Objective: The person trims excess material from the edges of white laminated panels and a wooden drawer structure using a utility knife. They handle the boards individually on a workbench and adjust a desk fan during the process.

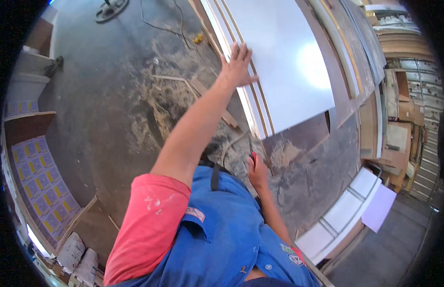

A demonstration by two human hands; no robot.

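A glossy white panel (289, 71) lies on a brown board, with thin brown lines running along its left side. My left hand (238, 67) rests on this edge, fingers spread over the brown lines and holding nothing. Below the panel's near corner, close to my body, my right hand (257, 173) is closed around a hand tool (252, 156) with a red and black handle. Its thin end points up toward the panel corner; its exact kind is too small to tell.
Sawdust (285, 153) covers part of the brown board below the panel, and more lies on the floor beside wooden offcuts (217, 105). A cable (160, 27) runs across the floor. White framed panels (346, 203) stand at lower right; stacked boards (399, 138) lie beyond.
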